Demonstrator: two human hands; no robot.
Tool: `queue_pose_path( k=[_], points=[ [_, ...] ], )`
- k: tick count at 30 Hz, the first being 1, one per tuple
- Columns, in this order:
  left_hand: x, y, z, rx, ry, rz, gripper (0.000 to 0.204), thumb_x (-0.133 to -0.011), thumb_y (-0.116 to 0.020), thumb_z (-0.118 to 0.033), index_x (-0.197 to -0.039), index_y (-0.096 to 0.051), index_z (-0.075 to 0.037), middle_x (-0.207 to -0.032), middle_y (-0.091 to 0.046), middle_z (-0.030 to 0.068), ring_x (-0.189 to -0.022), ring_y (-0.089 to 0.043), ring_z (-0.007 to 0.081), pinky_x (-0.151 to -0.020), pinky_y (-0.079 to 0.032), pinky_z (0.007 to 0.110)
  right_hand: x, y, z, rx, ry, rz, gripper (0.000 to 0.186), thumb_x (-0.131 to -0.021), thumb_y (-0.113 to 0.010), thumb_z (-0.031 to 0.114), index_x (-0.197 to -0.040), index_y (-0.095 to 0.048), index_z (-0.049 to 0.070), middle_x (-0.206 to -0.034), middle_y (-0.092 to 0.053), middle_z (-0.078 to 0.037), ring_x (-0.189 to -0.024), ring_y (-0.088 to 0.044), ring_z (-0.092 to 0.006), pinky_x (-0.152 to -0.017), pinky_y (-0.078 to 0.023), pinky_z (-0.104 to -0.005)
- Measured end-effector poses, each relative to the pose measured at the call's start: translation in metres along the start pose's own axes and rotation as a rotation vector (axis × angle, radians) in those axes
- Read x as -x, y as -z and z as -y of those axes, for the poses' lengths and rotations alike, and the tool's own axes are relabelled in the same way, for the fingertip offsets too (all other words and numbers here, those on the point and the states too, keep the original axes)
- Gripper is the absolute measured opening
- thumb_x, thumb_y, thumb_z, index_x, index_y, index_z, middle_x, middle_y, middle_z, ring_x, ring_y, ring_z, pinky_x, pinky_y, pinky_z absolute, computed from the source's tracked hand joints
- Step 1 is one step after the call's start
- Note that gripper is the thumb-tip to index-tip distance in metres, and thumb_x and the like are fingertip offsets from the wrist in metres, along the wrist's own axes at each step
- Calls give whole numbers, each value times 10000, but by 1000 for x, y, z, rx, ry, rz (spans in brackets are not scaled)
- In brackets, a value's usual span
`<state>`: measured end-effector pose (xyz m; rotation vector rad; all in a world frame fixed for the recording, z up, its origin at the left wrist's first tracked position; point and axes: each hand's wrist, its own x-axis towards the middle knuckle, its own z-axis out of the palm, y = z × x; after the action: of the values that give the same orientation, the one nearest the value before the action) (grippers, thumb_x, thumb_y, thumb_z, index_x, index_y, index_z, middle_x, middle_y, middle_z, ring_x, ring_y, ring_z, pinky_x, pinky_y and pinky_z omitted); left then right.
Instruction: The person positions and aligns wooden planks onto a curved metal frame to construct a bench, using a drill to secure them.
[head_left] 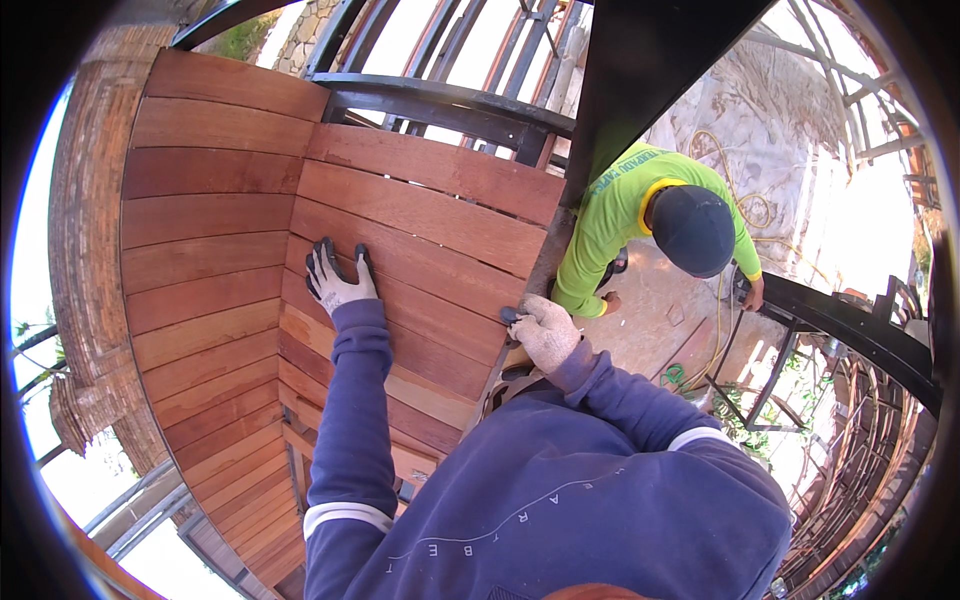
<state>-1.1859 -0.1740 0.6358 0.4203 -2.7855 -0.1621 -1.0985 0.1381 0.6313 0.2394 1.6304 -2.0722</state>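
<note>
Reddish-brown wooden planks (430,217) lie side by side in rows and meet a second run of planks (205,218) at a corner line. My left hand (340,280), in a light glove with dark fingertips, rests on the planks near that corner, fingers spread. At the right end of the planks, my right hand (548,332), also gloved, has its fingers curled at the edge of a wooden plank (455,318). The undersides of those fingers are hidden. Narrow gaps show between some upper planks.
Beside the planks' right end, a person in a lime-green shirt and dark cap (693,230) bends low, one hand by a black metal beam (850,325). A wide black post (640,90) stands beyond. Dark metal framing (440,95) runs along the top. A yellow hose (722,160) lies below.
</note>
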Motion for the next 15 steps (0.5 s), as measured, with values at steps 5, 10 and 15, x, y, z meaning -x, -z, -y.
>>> queue_pose_path(
  k=[5,10,15],
  points=[
    [0,1,-2,1,8,5,591,-920,-660,-408,-1385,-537,-65,-1454,-509,150,-1393,-389,338,-1177,-238,472,-2,2,-6,50,-10,-5,155,-867,-566,116,-906,-604,-29,-759,-592,-92,-732,-587,-165,-676,-487,-332],
    [-1,-1,1,-8,7,7,592,-917,-662,-416,-1379,-539,-66,-1448,-512,149,-1393,-390,337,-1175,-239,476,-4,4,-11,76,-7,3,141,-865,-574,118,-864,-589,-23,-739,-572,-90,-704,-564,-165,-654,-477,-343],
    [0,-1,3,-9,16,9,608,-909,-666,-425,-1382,-527,-69,-1446,-510,148,-1393,-389,338,-1173,-238,482,-8,4,-17,142,-1,13,133,-863,-580,115,-864,-580,-18,-736,-566,-83,-690,-549,-154,-642,-474,-337]
  ],
)
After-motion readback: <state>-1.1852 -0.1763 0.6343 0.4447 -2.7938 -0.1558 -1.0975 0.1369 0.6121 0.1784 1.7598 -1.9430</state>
